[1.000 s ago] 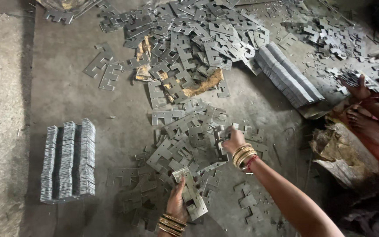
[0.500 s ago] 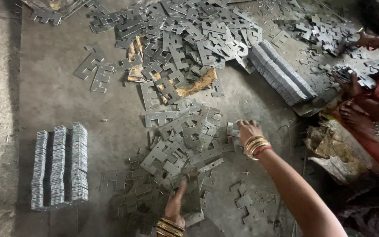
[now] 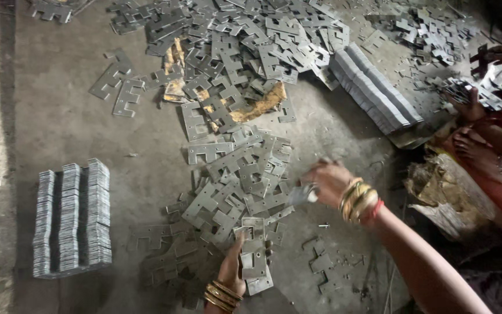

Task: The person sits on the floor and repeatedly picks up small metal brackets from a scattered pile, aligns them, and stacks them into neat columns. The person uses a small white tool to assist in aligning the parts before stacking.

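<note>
The left hand grips a small stack of plates, long axis toward twelve o'clock, while the right hand, at two o'clock, pinches one plate.

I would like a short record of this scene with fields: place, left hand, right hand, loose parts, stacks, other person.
place: grey concrete floor
left hand: left hand holds a few flat metal plates together
right hand: right hand grips one small metal piece, blurred
loose parts: heap of notched plates between the hands and beyond
stacks: neat stack at left; long row at upper right
other person: bare foot at right edge
</note>
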